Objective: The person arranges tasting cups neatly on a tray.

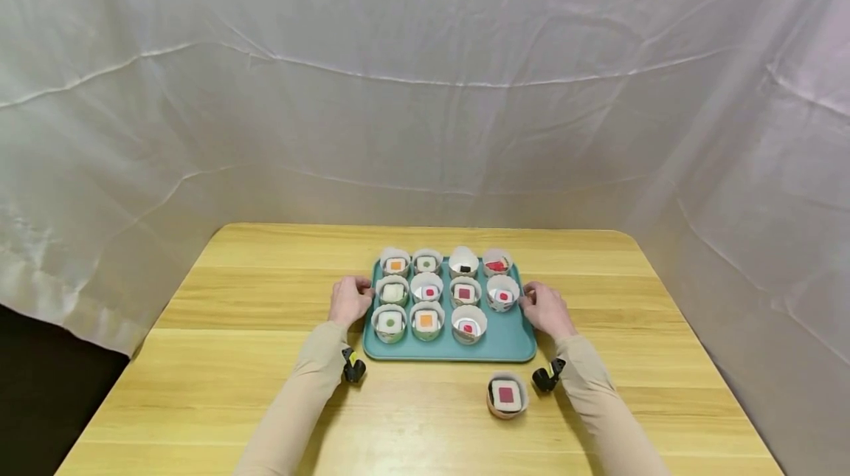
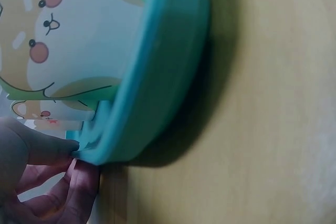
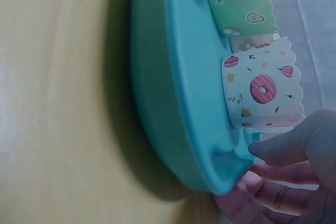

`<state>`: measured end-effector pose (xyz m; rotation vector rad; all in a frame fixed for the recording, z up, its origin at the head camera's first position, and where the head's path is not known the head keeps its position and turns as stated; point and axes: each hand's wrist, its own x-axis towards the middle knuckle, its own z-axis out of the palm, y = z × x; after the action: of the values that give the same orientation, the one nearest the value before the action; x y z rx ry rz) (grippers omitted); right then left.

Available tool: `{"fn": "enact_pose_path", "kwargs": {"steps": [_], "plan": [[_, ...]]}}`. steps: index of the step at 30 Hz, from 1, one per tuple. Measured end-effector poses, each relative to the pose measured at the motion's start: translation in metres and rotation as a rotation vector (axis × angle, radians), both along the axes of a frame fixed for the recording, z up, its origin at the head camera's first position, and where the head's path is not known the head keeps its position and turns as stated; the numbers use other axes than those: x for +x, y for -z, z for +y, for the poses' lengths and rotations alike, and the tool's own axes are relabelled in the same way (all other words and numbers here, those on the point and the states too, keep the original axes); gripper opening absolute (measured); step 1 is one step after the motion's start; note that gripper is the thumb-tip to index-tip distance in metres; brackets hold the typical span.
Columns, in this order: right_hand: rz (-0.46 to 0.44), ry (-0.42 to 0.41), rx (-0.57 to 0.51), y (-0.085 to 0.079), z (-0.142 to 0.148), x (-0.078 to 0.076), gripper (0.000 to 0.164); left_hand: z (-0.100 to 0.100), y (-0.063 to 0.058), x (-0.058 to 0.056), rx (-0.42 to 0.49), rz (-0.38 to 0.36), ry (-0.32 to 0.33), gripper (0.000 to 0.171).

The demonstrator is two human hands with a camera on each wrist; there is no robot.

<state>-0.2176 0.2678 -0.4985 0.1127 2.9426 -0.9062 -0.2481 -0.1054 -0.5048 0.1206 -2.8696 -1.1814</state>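
My left hand (image 1: 350,300) grips the left rim of a teal tray (image 1: 511,343), thumb over the edge and fingers beneath in the left wrist view. On the opposite side my right hand (image 1: 547,310) pinches the right rim the same way. Paper baking cups stand on the tray in three rows, each with a small sushi-like piece inside. The front row has a gap at its right end. A dog-print cup (image 2: 79,35) is close to my left hand, and a donut-print cup (image 3: 262,87) is near my right thumb.
Another paper cup (image 1: 507,396), holding a white piece with a dark red square, stands on the wooden table (image 1: 232,358) in front of the tray's right half. Pale curtains (image 1: 425,129) hang behind and beside the table.
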Motion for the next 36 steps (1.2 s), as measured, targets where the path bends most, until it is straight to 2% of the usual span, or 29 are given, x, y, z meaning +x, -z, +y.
{"fn": "enact_pose_path", "kwargs": {"steps": [8, 16, 21, 28, 32, 36], "plan": [[0.044, 0.03, 0.007, -0.009, 0.0, 0.008, 0.032, -0.001, -0.002, 0.0, 0.016, -0.015, 0.005, 0.022], [0.093, -0.009, 0.035, -0.029, -0.002, 0.016, 0.028, -0.002, -0.001, -0.001, 0.03, -0.012, 0.003, 0.022], [0.096, -0.103, 0.035, -0.044, -0.003, 0.022, 0.024, -0.001, 0.0, -0.001, 0.036, -0.015, 0.0, 0.021], [-0.023, -0.264, 0.088, -0.067, -0.007, 0.031, 0.025, 0.0, 0.0, 0.0, 0.038, -0.015, 0.005, 0.021], [-0.087, -0.378, 0.102, -0.077, -0.012, 0.038, 0.033, -0.001, 0.0, 0.0, 0.039, -0.019, 0.004, 0.021], [-0.184, -0.496, 0.065, -0.089, -0.017, 0.046, 0.044, -0.001, 0.0, 0.0, 0.037, -0.025, 0.004, 0.022]]}}
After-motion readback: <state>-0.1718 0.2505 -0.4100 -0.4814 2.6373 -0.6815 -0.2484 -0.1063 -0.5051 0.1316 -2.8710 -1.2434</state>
